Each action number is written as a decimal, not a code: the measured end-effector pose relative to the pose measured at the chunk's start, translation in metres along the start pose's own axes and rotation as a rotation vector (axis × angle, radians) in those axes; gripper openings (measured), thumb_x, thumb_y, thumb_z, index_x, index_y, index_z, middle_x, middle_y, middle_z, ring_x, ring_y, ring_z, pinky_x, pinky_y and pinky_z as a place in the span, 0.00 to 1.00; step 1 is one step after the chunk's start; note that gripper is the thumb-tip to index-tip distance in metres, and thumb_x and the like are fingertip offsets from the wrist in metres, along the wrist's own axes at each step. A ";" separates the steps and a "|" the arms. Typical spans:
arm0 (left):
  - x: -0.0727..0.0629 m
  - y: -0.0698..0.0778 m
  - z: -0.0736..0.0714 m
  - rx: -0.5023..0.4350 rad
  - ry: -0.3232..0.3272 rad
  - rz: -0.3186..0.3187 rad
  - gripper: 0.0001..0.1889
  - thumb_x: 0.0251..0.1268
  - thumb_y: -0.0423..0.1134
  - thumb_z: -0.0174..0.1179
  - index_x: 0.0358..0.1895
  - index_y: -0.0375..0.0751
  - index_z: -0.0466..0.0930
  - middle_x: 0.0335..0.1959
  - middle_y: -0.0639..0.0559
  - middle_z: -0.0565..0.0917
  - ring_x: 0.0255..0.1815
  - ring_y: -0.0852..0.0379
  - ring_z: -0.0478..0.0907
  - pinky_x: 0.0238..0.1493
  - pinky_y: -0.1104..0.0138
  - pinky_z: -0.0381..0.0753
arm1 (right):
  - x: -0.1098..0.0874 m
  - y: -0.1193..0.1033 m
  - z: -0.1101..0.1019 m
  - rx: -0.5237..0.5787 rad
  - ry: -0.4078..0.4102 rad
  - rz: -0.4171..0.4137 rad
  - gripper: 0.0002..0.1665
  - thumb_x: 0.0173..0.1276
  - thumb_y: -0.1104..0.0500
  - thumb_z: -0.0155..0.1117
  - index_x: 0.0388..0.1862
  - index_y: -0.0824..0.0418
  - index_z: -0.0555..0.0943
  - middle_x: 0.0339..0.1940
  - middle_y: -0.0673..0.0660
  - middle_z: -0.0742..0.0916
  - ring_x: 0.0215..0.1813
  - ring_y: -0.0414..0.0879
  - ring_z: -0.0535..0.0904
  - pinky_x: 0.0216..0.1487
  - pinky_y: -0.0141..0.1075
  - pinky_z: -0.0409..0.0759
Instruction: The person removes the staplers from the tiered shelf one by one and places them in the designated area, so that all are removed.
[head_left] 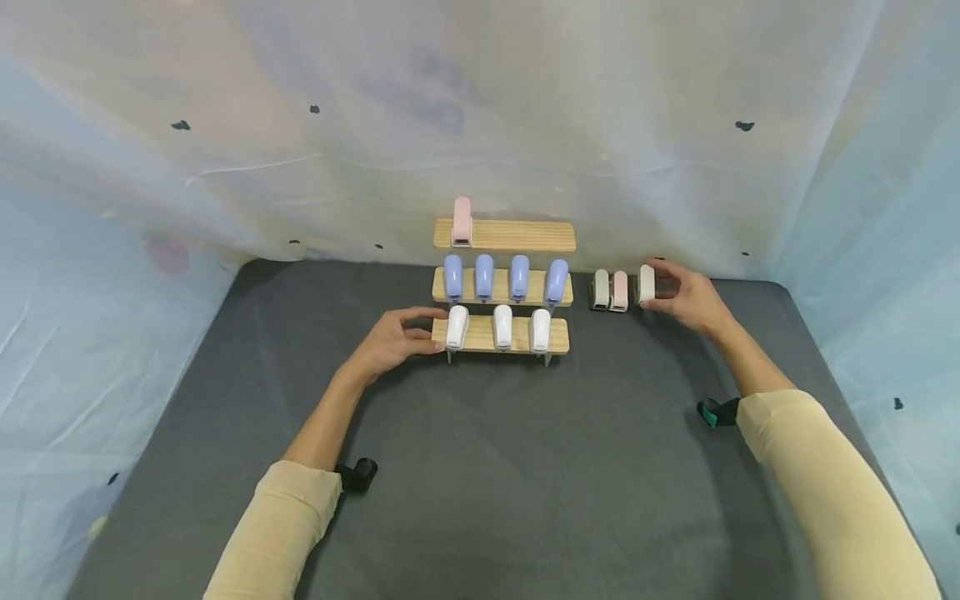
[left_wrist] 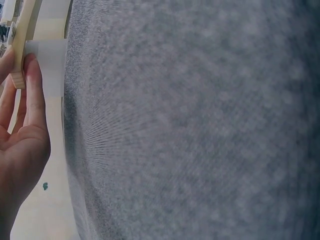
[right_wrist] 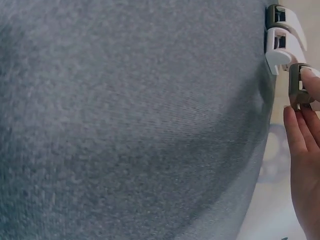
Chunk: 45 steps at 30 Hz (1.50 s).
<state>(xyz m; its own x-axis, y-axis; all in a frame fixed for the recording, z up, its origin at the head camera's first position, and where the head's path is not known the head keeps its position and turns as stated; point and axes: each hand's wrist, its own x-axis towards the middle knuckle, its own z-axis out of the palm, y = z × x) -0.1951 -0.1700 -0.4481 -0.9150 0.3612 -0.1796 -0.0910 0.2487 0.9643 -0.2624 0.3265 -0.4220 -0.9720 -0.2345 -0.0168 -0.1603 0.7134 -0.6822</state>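
Observation:
My left hand (head_left: 392,343) pinches the left end of the lowest step of a wooden display rack (head_left: 480,340), beside a white mini stapler (head_left: 457,327). In the left wrist view, the thumb and fingers (left_wrist: 35,95) lie on opposite sides of the board (left_wrist: 20,50). At the right, my right hand (head_left: 693,300) holds a white-topped mini stapler with a grey base (head_left: 646,284) between thumb and fingers. Left of it stand a pink mini stapler (head_left: 618,292) and another white-and-grey one (head_left: 601,290). The right wrist view shows the held stapler (right_wrist: 295,82) apart from these two.
Two more white staplers share the lowest step. Several blue staplers (head_left: 483,277) line the middle step, and one pink stapler (head_left: 462,221) stands at the left of the top step (head_left: 525,235). A curtain (head_left: 480,125) hangs behind the grey-covered table (head_left: 480,467).

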 end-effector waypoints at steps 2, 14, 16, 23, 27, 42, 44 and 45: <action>0.000 0.001 0.000 0.001 0.005 -0.006 0.29 0.59 0.36 0.72 0.65 0.47 0.77 0.52 0.38 0.83 0.48 0.47 0.85 0.55 0.50 0.79 | 0.001 0.001 0.001 0.013 -0.003 0.006 0.46 0.65 0.62 0.72 0.78 0.60 0.61 0.73 0.67 0.70 0.69 0.65 0.70 0.58 0.57 0.75; 0.002 0.002 0.000 0.011 0.009 -0.003 0.29 0.58 0.38 0.73 0.65 0.49 0.77 0.52 0.39 0.83 0.48 0.47 0.85 0.54 0.51 0.79 | 0.006 0.010 0.009 0.016 -0.013 0.028 0.46 0.65 0.62 0.72 0.78 0.62 0.61 0.71 0.69 0.72 0.68 0.63 0.71 0.59 0.54 0.75; 0.002 0.002 0.000 0.011 0.008 0.001 0.29 0.58 0.37 0.73 0.65 0.48 0.77 0.51 0.39 0.83 0.48 0.47 0.85 0.54 0.51 0.79 | 0.006 0.011 0.010 0.024 -0.011 0.029 0.45 0.65 0.63 0.72 0.77 0.62 0.62 0.71 0.69 0.72 0.68 0.62 0.72 0.60 0.54 0.74; 0.003 0.000 0.001 0.013 0.010 -0.002 0.29 0.59 0.37 0.73 0.65 0.47 0.77 0.51 0.38 0.83 0.48 0.47 0.85 0.54 0.51 0.79 | 0.007 0.013 0.014 0.026 -0.010 0.021 0.45 0.64 0.62 0.73 0.77 0.64 0.62 0.68 0.71 0.74 0.67 0.64 0.72 0.62 0.55 0.73; 0.004 0.000 0.001 0.008 0.015 0.003 0.29 0.59 0.36 0.73 0.65 0.47 0.77 0.51 0.38 0.83 0.47 0.47 0.85 0.53 0.51 0.79 | 0.008 0.013 0.015 0.012 -0.001 0.027 0.45 0.64 0.63 0.73 0.76 0.64 0.63 0.66 0.71 0.76 0.66 0.64 0.73 0.61 0.55 0.73; 0.001 0.001 0.001 0.017 0.016 -0.006 0.28 0.59 0.36 0.72 0.65 0.47 0.77 0.50 0.39 0.84 0.47 0.47 0.85 0.52 0.54 0.79 | 0.006 0.017 0.023 0.060 0.011 0.037 0.45 0.64 0.63 0.73 0.76 0.64 0.62 0.68 0.71 0.74 0.65 0.65 0.74 0.61 0.55 0.73; 0.001 0.001 0.001 0.016 0.018 -0.008 0.29 0.59 0.36 0.72 0.65 0.46 0.77 0.50 0.39 0.84 0.47 0.47 0.85 0.53 0.54 0.79 | 0.006 0.017 0.024 0.074 0.016 0.034 0.45 0.64 0.64 0.72 0.77 0.64 0.62 0.68 0.71 0.74 0.65 0.64 0.74 0.61 0.54 0.74; 0.001 0.001 0.001 0.016 0.018 -0.007 0.29 0.59 0.36 0.72 0.65 0.46 0.77 0.50 0.39 0.84 0.47 0.47 0.85 0.53 0.54 0.79 | 0.006 0.018 0.025 0.079 0.018 0.031 0.45 0.64 0.65 0.72 0.77 0.63 0.62 0.68 0.71 0.74 0.64 0.64 0.74 0.61 0.54 0.74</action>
<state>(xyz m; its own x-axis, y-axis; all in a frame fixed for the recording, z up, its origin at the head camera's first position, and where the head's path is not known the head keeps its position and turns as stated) -0.1954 -0.1690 -0.4478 -0.9213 0.3431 -0.1828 -0.0914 0.2656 0.9597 -0.2667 0.3214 -0.4522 -0.9794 -0.2004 -0.0261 -0.1166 0.6657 -0.7371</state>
